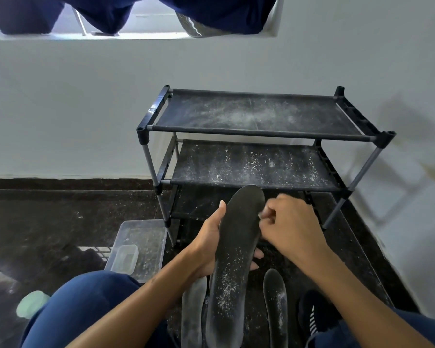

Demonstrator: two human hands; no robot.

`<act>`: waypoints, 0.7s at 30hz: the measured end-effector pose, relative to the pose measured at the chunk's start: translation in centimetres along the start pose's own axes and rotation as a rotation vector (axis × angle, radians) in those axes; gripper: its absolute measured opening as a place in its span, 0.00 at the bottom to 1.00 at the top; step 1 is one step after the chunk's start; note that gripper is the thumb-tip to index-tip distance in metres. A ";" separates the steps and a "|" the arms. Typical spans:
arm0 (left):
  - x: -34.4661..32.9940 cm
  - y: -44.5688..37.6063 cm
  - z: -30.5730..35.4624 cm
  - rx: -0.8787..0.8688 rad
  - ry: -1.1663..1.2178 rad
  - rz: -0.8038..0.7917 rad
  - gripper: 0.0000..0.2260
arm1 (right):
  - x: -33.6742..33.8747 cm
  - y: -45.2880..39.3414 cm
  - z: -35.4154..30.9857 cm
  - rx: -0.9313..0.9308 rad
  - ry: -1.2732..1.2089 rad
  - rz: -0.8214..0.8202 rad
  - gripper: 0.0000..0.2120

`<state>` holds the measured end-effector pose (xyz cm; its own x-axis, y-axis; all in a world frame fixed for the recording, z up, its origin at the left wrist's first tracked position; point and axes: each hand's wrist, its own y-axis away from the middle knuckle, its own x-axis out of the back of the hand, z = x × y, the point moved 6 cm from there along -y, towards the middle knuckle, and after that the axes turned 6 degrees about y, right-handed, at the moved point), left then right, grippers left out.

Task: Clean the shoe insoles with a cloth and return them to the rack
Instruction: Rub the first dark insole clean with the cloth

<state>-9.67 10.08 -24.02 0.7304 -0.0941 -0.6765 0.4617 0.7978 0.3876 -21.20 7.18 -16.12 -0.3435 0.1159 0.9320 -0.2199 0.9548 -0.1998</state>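
My left hand grips a long black insole from its left side and holds it upright in front of the rack; white dust speckles its lower half. My right hand has its fingers curled at the insole's right edge near the toe, thumb and forefinger pinching there. A small pale bit shows at those fingertips; I cannot tell what it is. Two more dusty insoles lie on the floor below, one grey and one dark. The black shoe rack stands against the wall, its fabric shelves dusted white.
A clear plastic tub with a smaller box inside sits left of the rack. A pale green object lies on the dark floor by my left knee. A black shoe is at lower right. White walls close in behind and right.
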 end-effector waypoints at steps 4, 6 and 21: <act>0.2 0.1 0.7 -0.027 0.025 0.015 0.40 | 0.7 0.6 -0.1 -0.046 -0.049 0.157 0.07; -0.1 0.2 0.6 -0.026 0.006 0.011 0.39 | 1.5 0.6 -0.9 0.072 -0.142 0.299 0.06; -0.1 -0.2 -0.3 0.020 -0.009 0.021 0.40 | 0.1 0.8 -3.0 0.380 -0.055 0.257 0.13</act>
<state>-9.93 10.13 -24.24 0.7443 -0.0832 -0.6626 0.4565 0.7875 0.4140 -18.67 8.76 -15.28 -0.4767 0.3111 0.8222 -0.4369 0.7277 -0.5287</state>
